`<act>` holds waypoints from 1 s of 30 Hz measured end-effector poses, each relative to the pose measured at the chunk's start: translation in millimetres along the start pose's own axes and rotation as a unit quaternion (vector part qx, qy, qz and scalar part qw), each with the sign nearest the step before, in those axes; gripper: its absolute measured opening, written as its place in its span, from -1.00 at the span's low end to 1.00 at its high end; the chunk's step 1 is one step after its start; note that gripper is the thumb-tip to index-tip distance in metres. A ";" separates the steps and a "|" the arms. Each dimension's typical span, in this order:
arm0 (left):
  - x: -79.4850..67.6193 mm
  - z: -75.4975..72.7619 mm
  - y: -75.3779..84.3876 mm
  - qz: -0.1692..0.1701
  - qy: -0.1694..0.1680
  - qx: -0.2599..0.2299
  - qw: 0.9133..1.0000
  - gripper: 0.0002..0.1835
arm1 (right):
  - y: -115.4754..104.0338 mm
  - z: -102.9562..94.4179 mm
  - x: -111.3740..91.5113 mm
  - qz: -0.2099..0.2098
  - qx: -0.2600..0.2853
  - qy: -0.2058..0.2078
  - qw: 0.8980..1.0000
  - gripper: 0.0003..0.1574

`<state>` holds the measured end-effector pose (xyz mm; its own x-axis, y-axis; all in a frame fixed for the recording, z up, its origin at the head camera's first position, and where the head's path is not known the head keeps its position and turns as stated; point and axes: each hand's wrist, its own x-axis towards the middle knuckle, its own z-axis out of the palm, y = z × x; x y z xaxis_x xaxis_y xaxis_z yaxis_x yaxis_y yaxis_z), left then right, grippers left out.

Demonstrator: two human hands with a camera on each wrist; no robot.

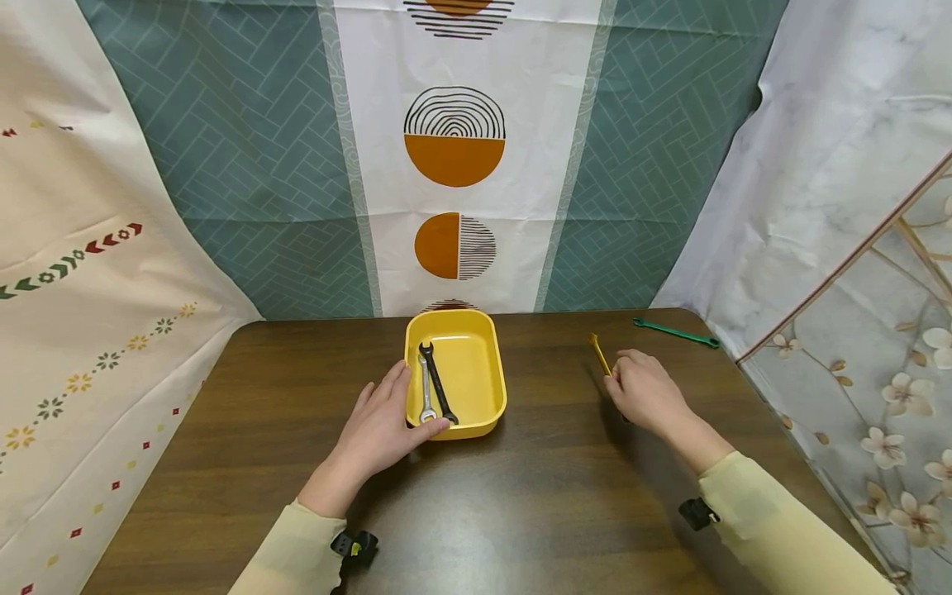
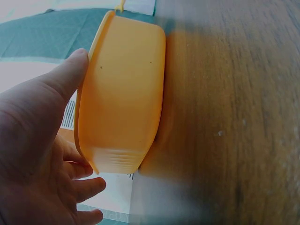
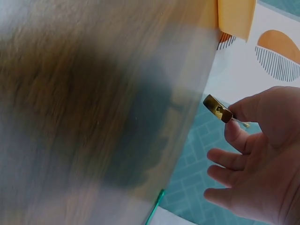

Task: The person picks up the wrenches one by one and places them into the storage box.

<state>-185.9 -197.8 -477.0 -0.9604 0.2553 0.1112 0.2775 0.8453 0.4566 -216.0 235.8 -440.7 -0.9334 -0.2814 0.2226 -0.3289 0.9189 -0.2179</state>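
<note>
My left hand [image 1: 381,428] rests at the near left corner of a yellow plastic tray [image 1: 488,388]. Its thumb lies on the near rim and its fairly straight fingers lie along the left side. Inside the tray, a black wrench [image 1: 438,383] lies beside a shorter silver wrench [image 1: 426,388]. To the right of the tray, my right hand [image 1: 649,392] pinches a gold-coloured wrench [image 1: 600,355] between thumb and index finger. One end of that wrench [image 3: 218,108] faces the right wrist camera, raised above the table, while the other fingers stay loosely bent.
A green wrench [image 1: 677,332] lies near the far right corner of the dark wooden table [image 1: 535,512], beyond my right hand. Patterned cloths hang behind the table [image 1: 283,149] and along both sides.
</note>
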 end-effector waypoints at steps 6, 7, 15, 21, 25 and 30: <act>0.0 -0.6 0.4 0.001 0.000 0.000 1.000 0.31 | -7.7 0.4 1.7 -0.002 0.004 -0.002 1.000 -0.66; 0.0 -0.7 0.6 0.002 0.000 0.001 1.000 0.31 | -9.2 0.3 2.1 -0.002 0.005 -0.003 1.000 -0.67; 0.0 -1.8 1.2 -0.001 -0.003 0.000 1.000 0.31 | -22.4 0.3 5.9 0.002 0.017 -0.012 1.000 -0.68; -0.2 -2.3 1.8 -0.003 -0.004 -0.002 1.000 0.31 | -33.1 1.9 8.9 -0.003 0.028 -0.015 0.999 -0.67; -0.3 -2.7 2.1 -0.001 -0.003 -0.002 1.000 0.31 | -39.6 2.8 11.8 -0.002 0.036 -0.022 0.999 -0.68; -0.3 -2.9 2.3 0.000 -0.001 0.000 1.000 0.31 | -46.8 5.9 16.1 0.001 0.046 -0.022 0.999 -0.69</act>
<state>-185.0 -197.3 -473.5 -0.9603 0.2570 0.1089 0.2779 0.8449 0.4570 -216.5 186.7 -432.6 -0.9391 -0.2925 0.1804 -0.3362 0.8907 -0.3059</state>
